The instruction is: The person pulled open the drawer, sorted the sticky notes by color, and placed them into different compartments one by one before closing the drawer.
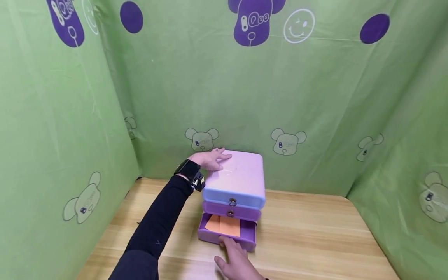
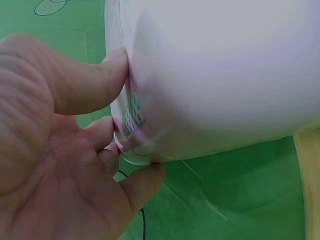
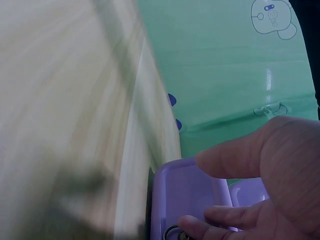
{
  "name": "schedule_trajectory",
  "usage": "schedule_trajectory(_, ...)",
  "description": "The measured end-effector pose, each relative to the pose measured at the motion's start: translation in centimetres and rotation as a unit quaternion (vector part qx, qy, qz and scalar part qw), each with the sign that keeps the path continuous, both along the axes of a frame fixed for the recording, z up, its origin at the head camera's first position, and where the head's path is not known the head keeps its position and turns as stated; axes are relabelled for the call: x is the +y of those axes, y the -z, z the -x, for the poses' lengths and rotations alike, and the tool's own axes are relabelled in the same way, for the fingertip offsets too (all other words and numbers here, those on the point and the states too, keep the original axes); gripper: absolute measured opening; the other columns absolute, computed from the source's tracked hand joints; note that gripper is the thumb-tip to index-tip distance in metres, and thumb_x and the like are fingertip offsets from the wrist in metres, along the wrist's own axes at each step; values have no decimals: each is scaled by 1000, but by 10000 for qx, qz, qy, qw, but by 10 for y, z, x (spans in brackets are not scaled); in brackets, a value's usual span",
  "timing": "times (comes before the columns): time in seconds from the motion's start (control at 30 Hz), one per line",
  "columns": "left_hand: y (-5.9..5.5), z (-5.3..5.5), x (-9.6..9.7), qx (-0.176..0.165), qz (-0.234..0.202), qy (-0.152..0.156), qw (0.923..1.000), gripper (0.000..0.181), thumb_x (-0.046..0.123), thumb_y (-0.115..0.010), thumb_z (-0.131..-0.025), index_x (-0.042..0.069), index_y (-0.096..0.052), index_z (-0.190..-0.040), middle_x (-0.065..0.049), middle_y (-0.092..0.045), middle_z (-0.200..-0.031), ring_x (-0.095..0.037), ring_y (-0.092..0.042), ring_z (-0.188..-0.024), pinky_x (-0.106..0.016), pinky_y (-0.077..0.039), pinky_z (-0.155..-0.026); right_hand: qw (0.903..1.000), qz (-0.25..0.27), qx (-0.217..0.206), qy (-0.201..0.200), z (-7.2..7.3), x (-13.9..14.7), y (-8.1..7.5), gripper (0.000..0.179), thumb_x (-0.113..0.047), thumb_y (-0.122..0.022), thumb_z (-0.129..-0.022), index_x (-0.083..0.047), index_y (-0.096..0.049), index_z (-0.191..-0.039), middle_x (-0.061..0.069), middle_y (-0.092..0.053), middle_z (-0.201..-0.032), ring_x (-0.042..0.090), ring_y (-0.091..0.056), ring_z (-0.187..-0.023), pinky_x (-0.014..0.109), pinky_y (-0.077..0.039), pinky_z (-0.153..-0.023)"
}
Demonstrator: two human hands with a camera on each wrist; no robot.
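A small drawer cabinet (image 1: 241, 171) has a pale pink top, a blue upper drawer (image 1: 220, 197) and a purple middle drawer (image 1: 245, 212). Its purple bottom drawer (image 1: 206, 236) stands pulled out, with orange paper (image 1: 229, 226) inside. My left hand (image 1: 209, 159) rests on the cabinet's top at the far left corner, fingers spread; the left wrist view shows the thumb and fingertips against the pale shell (image 2: 215, 85). My right hand (image 1: 235, 258) is at the bottom drawer's front, fingers extended to it. In the right wrist view, fingertips lie beside the ring pull (image 3: 171, 231), thumb near the front's edge.
The cabinet stands on a wood-grain table (image 1: 308, 237), close to the green printed cloth (image 1: 238, 97) behind it. More green cloth hangs along the left and right sides. A black watch-like band (image 1: 189, 169) is on the left wrist.
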State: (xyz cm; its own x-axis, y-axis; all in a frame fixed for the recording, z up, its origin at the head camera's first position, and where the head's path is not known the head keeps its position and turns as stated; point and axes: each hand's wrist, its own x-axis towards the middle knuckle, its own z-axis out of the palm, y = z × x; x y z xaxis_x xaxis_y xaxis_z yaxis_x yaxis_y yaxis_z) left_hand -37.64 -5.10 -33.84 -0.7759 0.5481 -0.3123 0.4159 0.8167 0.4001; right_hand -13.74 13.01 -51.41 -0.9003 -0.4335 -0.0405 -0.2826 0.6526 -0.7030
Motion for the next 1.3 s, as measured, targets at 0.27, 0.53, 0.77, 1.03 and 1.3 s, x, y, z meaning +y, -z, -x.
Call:
schedule_trajectory(0.27, 1, 1, 3, -64, -33, -55, 10000, 69, 21, -54, -99, 28, -26, -161, -12, 1, -173, -33, 6, -161, -55, 1, -130, 9996, 165, 157, 171, 9, -2, 1, 57, -26, -72, -90, -1, -52, -137, 12, -65, -124, 39, -60, -118, 65, -44, -102)
schedule_trajectory(0.53, 0, 0, 4, -49, 11, -45, 10000, 69, 21, -55, -100, 28, -26, -161, -12, 2, -173, -33, 6, -161, -57, 0, -130, 9988, 187, 173, 422, 24, -1, 6, 60, -23, -74, -88, -1, -51, -139, 14, -66, -119, 37, -62, -113, 66, -43, -100)
schedule_trajectory(0.77, 2, -4, 6, -129, 63, -56, 9999, 68, 20, -54, -100, 28, -26, -161, -12, 2, -173, -33, 6, -161, -59, 0, -129, 9979, 292, 48, 582, 43, 9, 14, 58, -20, -73, -89, 3, -51, -137, 21, -64, -124, 41, -62, -116, 64, -49, -101)
schedule_trajectory(1.03, 2, -4, 7, -69, 81, 26, 9999, 67, 22, -51, -100, 29, -24, -161, -13, 5, -172, -34, 7, -160, -59, -1, -129, 9952, 650, -283, 672, 57, 16, 13, 53, -19, -69, -92, 5, -51, -136, 26, -61, -130, 43, -59, -121, 62, -47, -105)
schedule_trajectory(1.3, 2, -1, 2, -74, 63, -38, 9999, 67, 22, -51, -101, 29, -23, -162, -12, 6, -172, -33, 8, -160, -57, 0, -130, 9923, 843, -543, 726, 66, 12, 11, 56, -48, -51, -103, 2, -58, -128, 24, -65, -124, 37, -65, -111, 56, -54, -97)
